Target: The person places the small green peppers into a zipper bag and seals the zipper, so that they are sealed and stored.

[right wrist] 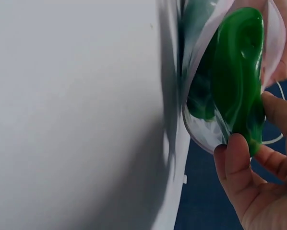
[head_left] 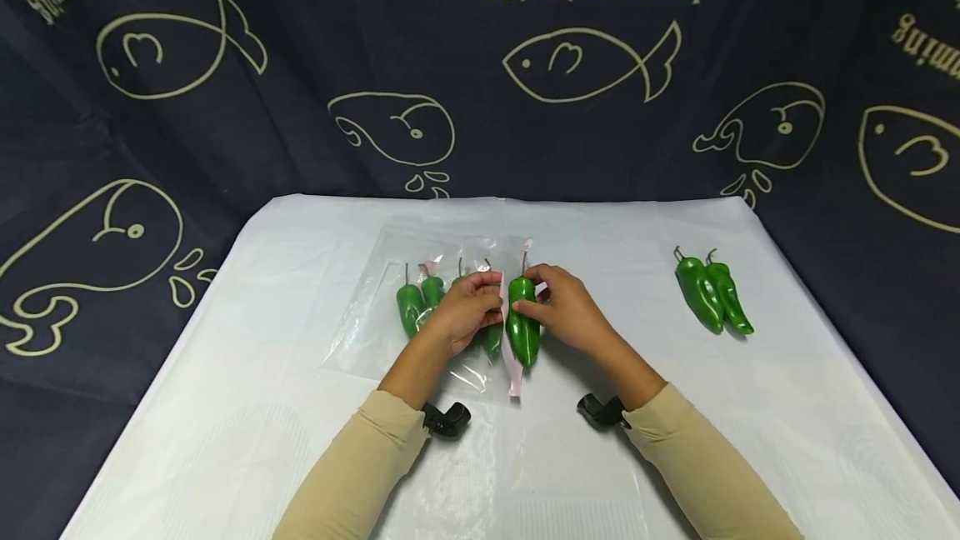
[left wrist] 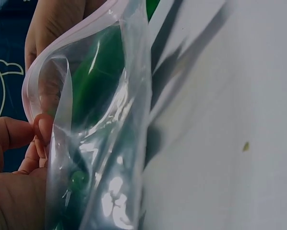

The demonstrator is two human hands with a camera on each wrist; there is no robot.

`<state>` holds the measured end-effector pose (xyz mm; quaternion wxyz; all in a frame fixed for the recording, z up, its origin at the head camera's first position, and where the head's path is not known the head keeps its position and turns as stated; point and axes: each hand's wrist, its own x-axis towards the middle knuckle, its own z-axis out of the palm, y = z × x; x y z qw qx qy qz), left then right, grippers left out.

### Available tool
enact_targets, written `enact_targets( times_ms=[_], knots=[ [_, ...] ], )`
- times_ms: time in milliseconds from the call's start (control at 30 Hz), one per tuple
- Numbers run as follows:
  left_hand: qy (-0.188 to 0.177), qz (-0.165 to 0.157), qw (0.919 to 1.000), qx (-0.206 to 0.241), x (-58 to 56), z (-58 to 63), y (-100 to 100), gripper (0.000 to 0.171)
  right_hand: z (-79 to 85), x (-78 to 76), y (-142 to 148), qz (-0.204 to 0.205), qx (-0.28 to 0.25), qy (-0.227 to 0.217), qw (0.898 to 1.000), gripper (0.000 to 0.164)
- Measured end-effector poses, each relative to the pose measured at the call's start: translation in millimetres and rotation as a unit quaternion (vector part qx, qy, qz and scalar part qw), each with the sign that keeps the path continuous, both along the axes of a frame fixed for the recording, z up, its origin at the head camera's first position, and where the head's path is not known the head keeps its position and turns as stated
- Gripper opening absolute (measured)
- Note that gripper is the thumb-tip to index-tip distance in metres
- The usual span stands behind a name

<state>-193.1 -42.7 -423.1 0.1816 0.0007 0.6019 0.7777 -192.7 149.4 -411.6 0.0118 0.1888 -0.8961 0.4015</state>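
Note:
My right hand grips a green pepper by its stem half, thumb on one side and fingers on the other. In the right wrist view that pepper is at the mouth of a clear plastic bag with a pink edge. My left hand pinches the bag's rim, and the left wrist view shows the pink-edged mouth held apart. Inside the bag, lying flat on the table, are several more green peppers, partly hidden by my left hand.
Two green peppers lie side by side on the white-covered table, to the right of my hands. A dark blue cloth with fish and whale outlines hangs behind the table. Each wrist carries a black camera.

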Motion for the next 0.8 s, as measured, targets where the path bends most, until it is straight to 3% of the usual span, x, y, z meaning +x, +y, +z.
enact_targets(
  times_ms=[200, 433, 800],
  knots=[
    [-0.006, 0.006, 1.0, 0.004, -0.1, 2.0, 0.7, 0.044, -3.0, -0.1, -3.9, 0.004, -0.015, -0.013, 1.0, 0.041],
    [-0.007, 0.004, 1.0, 0.001, 0.7, 4.5, 0.6, 0.045, -2.3, 2.1, 0.0, 0.008, -0.041, -0.075, 0.996, 0.046],
    [0.002, -0.002, 1.0, 0.004, 1.8, 4.5, 1.0, 0.045, -4.8, -0.6, 1.4, 0.031, -0.034, -0.066, 0.997, 0.042]
  ],
)
